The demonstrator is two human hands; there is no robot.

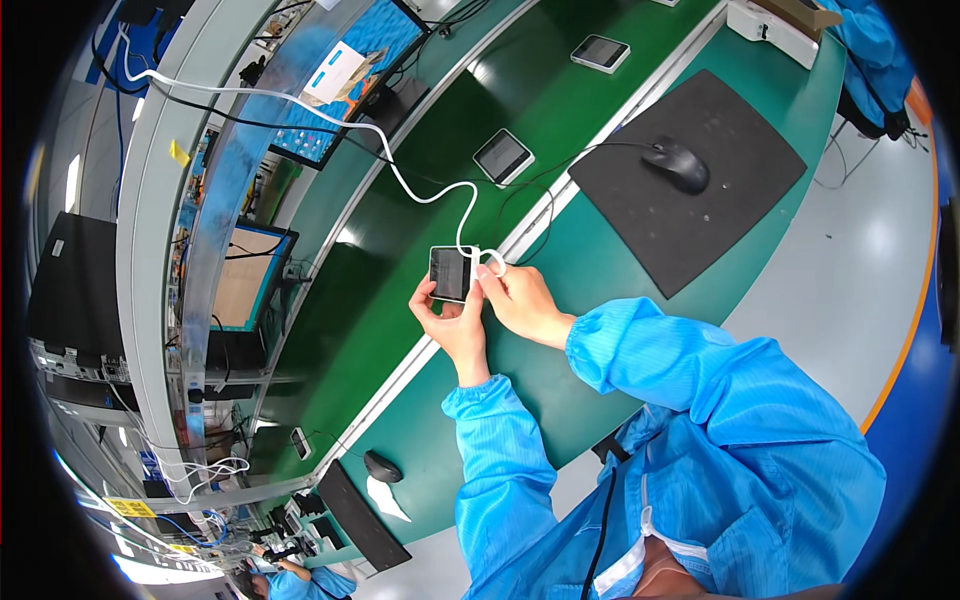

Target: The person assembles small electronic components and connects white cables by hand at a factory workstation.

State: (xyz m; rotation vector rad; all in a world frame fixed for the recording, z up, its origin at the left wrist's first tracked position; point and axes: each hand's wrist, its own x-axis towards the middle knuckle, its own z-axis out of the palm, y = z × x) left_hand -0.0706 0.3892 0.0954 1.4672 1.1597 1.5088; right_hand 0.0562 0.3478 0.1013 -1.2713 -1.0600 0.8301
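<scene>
My left hand (455,325) is closed round a small white-framed device with a dark screen (448,272), its fingers at the lower edge and side. At the device's right edge, my right hand (522,303) pinches the end of a white cable (432,197). The fingers hide the plug, so I cannot tell whether it sits in the device. From there the cable loops up and runs away to the far left. Both hands are over the line between the green belt and the green bench edge.
Two similar devices, one nearer (504,157) and one farther (600,53), lie on the green belt (390,290). To the right, a black mouse (678,165) rests on a dark mat (700,220). Monitors (250,275) stand behind a metal frame on the left. Another mouse (381,466) lies at lower left.
</scene>
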